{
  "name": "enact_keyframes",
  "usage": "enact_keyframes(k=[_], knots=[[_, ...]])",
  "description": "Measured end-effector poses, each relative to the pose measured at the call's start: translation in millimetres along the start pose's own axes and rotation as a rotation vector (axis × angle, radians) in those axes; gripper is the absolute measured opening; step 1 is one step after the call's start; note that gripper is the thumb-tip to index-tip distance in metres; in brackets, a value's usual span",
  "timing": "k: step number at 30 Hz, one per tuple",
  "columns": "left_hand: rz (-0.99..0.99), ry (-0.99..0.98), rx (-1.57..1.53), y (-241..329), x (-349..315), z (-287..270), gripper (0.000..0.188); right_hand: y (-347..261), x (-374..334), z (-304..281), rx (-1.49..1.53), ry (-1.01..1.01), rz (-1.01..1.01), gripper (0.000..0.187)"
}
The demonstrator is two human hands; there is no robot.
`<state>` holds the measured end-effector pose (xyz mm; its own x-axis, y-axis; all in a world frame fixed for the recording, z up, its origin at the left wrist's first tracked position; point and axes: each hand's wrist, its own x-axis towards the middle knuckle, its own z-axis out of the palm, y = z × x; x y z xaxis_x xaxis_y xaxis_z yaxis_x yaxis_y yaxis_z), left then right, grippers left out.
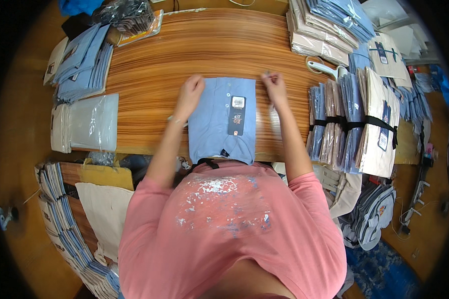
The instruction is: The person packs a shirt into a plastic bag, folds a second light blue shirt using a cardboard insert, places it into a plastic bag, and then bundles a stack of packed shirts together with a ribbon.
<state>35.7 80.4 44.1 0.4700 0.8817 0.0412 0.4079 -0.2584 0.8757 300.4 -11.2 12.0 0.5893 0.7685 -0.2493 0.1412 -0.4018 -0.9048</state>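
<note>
A folded light-blue shirt (212, 117) lies on the wooden table in front of me, its collar end toward my body. Small buttons run down its upper part, and a dark hang tag (236, 122) with a white label rests on it. At the shirt's far left corner is my left hand (190, 93), fingers curled; whether they grip its edge is hidden. My right hand (275, 88) is raised just beyond the shirt's right edge, slightly blurred. Its fingers are pinched together, with something small and dark at the tips that I cannot make out.
Bagged shirts bound with black straps (351, 122) stand at the right, near a white-handled tool (322, 67). More packaged stacks (322, 35) lie behind them. Blue folded shirts (82, 65) and clear plastic bags (94, 122) sit at the left. The table's front edge is against my body.
</note>
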Motion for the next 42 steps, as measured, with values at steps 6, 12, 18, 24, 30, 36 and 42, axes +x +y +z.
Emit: enact_keyframes(k=[6, 12, 18, 24, 30, 36, 42], knots=[[-0.323, -0.612, 0.089, 1, -97, -99, 0.019, 49, 47, -44, 0.665, 0.392, -0.014, 0.067], [-0.378, -0.342, -0.003, -48, -153, -126, 0.031, 49, 48, -22, -0.717, 0.599, -0.164, 0.066], [-0.415, -0.271, 0.022, -49, -160, -166, 0.032, 84, 82, -48, -1.059, 0.557, -0.355, 0.061], [-0.425, 0.567, 0.079, -105, -165, -232, 0.017, 61, 118, -48, -0.877, 0.274, -0.219, 0.07], [-0.157, 0.742, 0.76, -156, -143, -233, 0.029, 23, 110, -25, -0.837, 0.405, -0.691, 0.055], [-0.396, 0.919, 0.665, -169, -146, -259, 0.014, -100, -27, 133, -0.344, -0.215, -0.754, 0.038], [-0.368, 1.059, 0.071, -163, -145, -278, 0.015, -144, -134, 329, -0.301, -0.966, -0.997, 0.034]])
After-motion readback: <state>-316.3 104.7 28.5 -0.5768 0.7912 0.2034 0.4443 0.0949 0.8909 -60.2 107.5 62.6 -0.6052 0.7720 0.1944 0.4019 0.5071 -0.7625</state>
